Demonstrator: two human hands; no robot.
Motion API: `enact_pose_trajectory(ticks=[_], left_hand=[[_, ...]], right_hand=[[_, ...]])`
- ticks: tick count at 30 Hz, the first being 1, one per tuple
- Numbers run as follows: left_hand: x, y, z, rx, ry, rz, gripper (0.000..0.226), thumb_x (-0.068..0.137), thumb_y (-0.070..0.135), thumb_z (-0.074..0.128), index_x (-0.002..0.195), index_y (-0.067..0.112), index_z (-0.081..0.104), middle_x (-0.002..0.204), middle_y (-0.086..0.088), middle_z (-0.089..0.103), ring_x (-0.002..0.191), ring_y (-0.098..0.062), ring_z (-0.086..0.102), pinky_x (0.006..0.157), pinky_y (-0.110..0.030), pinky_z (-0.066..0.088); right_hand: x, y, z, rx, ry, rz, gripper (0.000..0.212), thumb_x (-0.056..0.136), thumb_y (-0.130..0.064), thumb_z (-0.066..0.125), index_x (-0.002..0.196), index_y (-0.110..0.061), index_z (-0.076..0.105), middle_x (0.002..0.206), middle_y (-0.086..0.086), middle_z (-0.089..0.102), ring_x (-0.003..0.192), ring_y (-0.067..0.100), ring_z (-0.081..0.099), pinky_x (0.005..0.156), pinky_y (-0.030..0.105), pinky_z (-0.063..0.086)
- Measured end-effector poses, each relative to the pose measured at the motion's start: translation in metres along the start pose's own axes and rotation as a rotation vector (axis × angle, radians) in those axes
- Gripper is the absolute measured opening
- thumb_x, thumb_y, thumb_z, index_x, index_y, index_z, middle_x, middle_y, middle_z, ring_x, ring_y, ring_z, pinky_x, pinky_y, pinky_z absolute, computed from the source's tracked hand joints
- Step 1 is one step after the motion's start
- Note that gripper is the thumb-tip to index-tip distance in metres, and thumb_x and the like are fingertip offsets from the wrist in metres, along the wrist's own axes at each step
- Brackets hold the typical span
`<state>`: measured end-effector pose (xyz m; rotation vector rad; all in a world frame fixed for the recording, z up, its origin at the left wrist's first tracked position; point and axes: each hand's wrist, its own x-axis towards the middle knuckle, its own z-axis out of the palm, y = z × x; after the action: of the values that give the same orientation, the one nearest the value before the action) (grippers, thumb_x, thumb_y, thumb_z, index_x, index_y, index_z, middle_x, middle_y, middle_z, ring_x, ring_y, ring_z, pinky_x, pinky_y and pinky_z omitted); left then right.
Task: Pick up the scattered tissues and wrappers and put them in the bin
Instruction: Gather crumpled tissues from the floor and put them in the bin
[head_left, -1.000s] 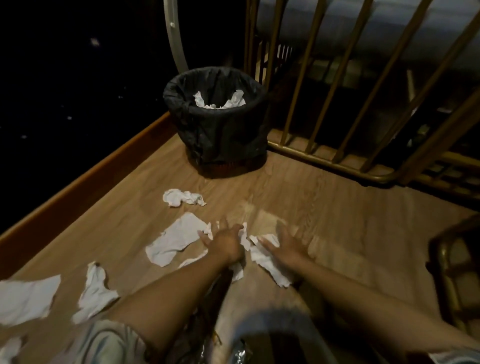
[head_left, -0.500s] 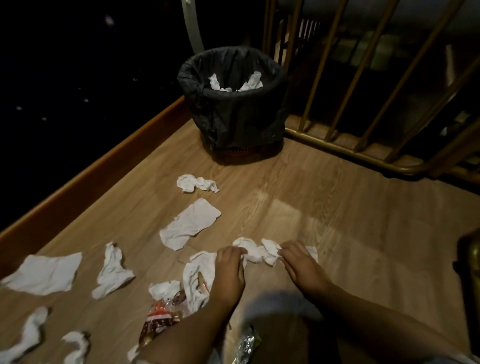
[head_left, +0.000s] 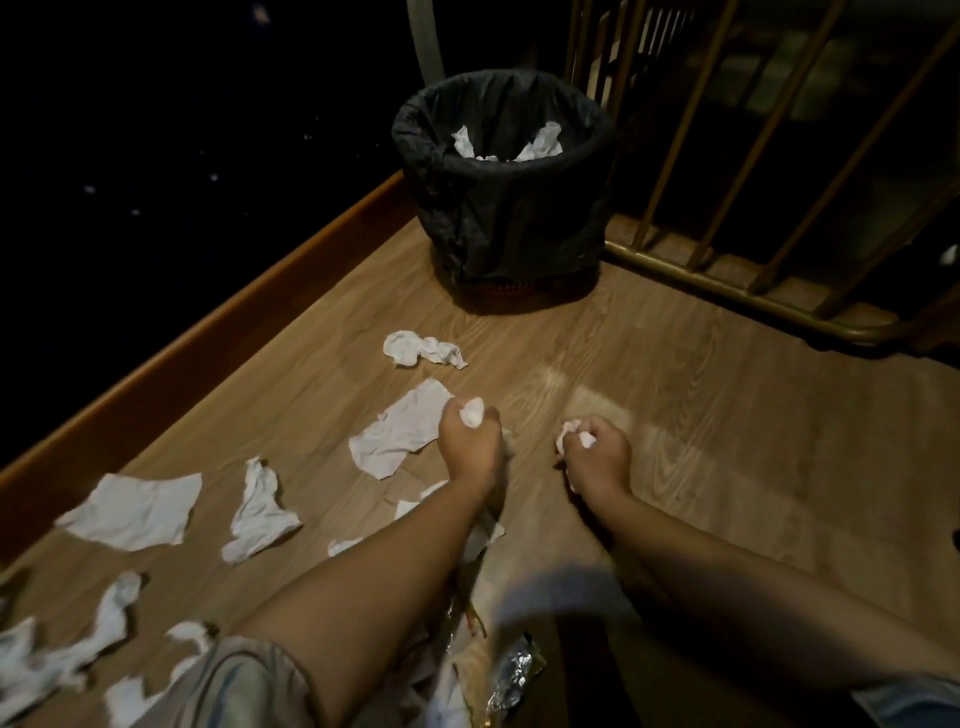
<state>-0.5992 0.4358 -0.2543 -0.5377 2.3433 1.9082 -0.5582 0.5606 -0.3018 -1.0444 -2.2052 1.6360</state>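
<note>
Wood-grain plank floor (head_left: 727, 441), dimly lit, littered mostly at left and near. Gold metal railing (head_left: 691, 260) along far right edge.

Round bin lined with black plastic bag (head_left: 498, 218) at far centre, tucked into the corner by the railing; white tissues already visible inside, so partly filled. Open top faces up, within arm's reach of the hands: probably why both hands load before one trip.

Flat white tissue sheet (head_left: 400, 431) just left of left hand. Crumpled white tissue (head_left: 423, 351) farther, between hands and bin. More white tissues near left, untouched. Crinkled silver foil wrapper (head_left: 511, 675) at near edge, between forearms.

Left hand (head_left: 467, 441): fingers curled tight into fist around small white tissue wad (head_left: 471, 413), balled, presumably to carry compactly. Right hand (head_left: 597, 452): fingers likewise closed on second white tissue wad (head_left: 576, 436).
</note>
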Motion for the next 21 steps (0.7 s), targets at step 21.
enact_pose_trajectory(ticks=[21], left_hand=[[-0.01, -0.051, -0.053, 0.734, -0.468, 0.189, 0.02, 0.083, 0.01, 0.066, 0.102, 0.009, 0.059, 0.11, -0.009, 0.056, 0.097, -0.023, 0.054, 0.07, -0.018, 0.04]], right_hand=[[-0.025, 0.059, -0.057, -0.984, -0.083, -0.613, 0.035, 0.081, -0.045, 0.068, 0.102, -0.018, 0.06, 0.11, 0.008, 0.053, 0.102, 0.029, 0.051, 0.081, 0.04, 0.045]])
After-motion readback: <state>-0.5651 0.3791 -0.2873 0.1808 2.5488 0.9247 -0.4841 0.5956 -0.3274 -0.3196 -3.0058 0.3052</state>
